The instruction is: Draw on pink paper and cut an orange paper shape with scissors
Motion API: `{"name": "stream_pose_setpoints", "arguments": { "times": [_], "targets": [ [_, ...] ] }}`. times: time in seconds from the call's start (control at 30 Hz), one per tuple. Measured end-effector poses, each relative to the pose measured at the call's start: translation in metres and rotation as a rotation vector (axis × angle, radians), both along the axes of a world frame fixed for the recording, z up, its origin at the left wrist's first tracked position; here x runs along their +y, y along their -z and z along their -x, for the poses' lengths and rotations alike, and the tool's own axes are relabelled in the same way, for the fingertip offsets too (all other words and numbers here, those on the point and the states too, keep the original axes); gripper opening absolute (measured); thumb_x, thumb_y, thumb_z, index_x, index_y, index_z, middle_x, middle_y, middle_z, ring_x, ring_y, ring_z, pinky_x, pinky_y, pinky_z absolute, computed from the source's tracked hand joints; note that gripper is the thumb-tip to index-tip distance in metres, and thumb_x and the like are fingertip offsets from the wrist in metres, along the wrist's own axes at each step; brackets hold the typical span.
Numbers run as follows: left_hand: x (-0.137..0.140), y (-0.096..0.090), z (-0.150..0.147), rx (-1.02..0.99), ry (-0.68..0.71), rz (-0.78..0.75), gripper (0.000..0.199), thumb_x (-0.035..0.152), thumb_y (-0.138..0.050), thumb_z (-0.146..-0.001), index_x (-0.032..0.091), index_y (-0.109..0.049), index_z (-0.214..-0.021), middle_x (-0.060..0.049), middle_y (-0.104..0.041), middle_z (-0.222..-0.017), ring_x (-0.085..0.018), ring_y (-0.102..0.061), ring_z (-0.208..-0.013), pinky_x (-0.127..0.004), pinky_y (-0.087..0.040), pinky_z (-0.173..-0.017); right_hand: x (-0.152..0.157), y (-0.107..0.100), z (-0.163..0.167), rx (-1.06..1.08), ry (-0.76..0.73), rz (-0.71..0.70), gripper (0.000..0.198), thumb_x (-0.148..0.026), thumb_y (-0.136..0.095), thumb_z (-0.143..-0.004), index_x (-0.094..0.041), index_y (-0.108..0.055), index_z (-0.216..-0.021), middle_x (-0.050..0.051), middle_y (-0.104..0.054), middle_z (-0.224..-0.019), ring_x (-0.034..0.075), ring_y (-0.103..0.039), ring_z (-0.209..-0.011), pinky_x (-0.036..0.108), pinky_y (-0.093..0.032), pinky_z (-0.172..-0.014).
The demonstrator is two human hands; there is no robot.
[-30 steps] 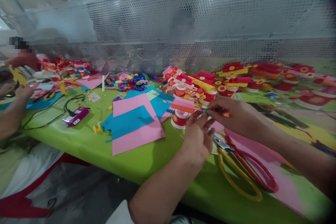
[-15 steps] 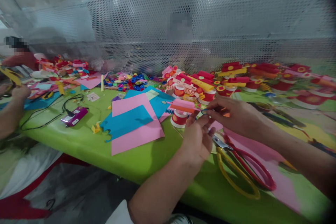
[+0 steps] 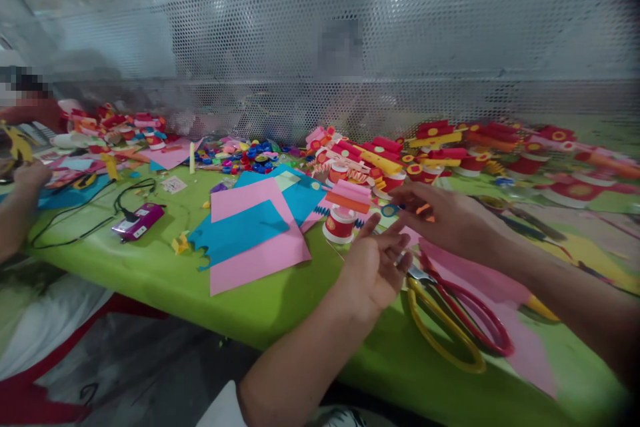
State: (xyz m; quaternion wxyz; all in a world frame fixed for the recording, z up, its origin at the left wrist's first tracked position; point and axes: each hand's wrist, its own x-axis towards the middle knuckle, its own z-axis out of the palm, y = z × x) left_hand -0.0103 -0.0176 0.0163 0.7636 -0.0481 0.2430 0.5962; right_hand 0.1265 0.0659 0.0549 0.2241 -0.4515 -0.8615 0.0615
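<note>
My right hand [image 3: 445, 217] pinches a small round blue paper disc with a lighter centre [image 3: 390, 211] between thumb and fingertips. Just below and left of it, my left hand [image 3: 373, 267] is palm up with fingers apart, holding nothing that I can see. Scissors with one red and one yellow handle [image 3: 447, 293] lie right of my left hand, their blades partly hidden by its fingers. Behind my left fingertips stands a red and white paper cup figure [image 3: 339, 225], with pink and orange paper rolls on top and blue folded strips at its sides.
Pink [image 3: 250, 273] and blue paper sheets [image 3: 250, 233] overlap left of my hands. A purple power box with a black cable [image 3: 139, 221] lies farther left. Many finished paper cup figures [image 3: 435, 140] line the perforated metal panel [image 3: 280, 47]. A co-worker's hand [image 3: 30, 177] is at far left.
My left fingers have opened and drawn down, away from the disc. The disc now shows in my right fingertips. The view has shifted slightly.
</note>
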Motion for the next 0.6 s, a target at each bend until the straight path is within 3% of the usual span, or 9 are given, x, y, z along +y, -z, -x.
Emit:
{"name": "stream_pose_setpoints", "arguments": {
  "times": [0.2,0.33,0.6],
  "targets": [
    [-0.022,-0.001,0.005,0.004,0.041,-0.017,0.055,-0.007,-0.067,-0.072,0.022,-0.060,-0.118,-0.010,-0.077,-0.108,-0.012,-0.069,-0.071,-0.023,-0.051,-0.066,-0.002,-0.007,-0.009,0.018,-0.028,-0.063,0.031,-0.032,-0.056,-0.091,-0.021,-0.064,-0.119,0.011,-0.079,-0.107,0.025,-0.076,-0.087,0.036,-0.059,-0.070],
    [-0.045,0.001,0.020,0.112,0.114,-0.080,0.049,-0.005,-0.069,-0.073,0.019,-0.067,-0.116,-0.010,-0.077,-0.108,-0.011,-0.069,-0.074,-0.021,-0.052,-0.069,-0.011,-0.014,-0.027,0.042,-0.024,-0.106,0.029,-0.036,-0.055,-0.094,-0.023,-0.068,-0.117,0.010,-0.076,-0.110,0.023,-0.074,-0.086,0.034,-0.058,-0.070],
    [-0.064,0.011,0.061,0.343,0.152,-0.185,0.045,0.004,-0.077,-0.076,0.021,-0.073,-0.117,-0.007,-0.075,-0.114,-0.007,-0.065,-0.077,-0.019,-0.052,-0.070,-0.070,-0.022,-0.065,0.052,-0.028,-0.198,0.023,-0.040,-0.057,-0.097,-0.024,-0.073,-0.104,0.010,-0.076,-0.111,0.020,-0.072,-0.079,0.033,-0.057,-0.065]
  ]
}}
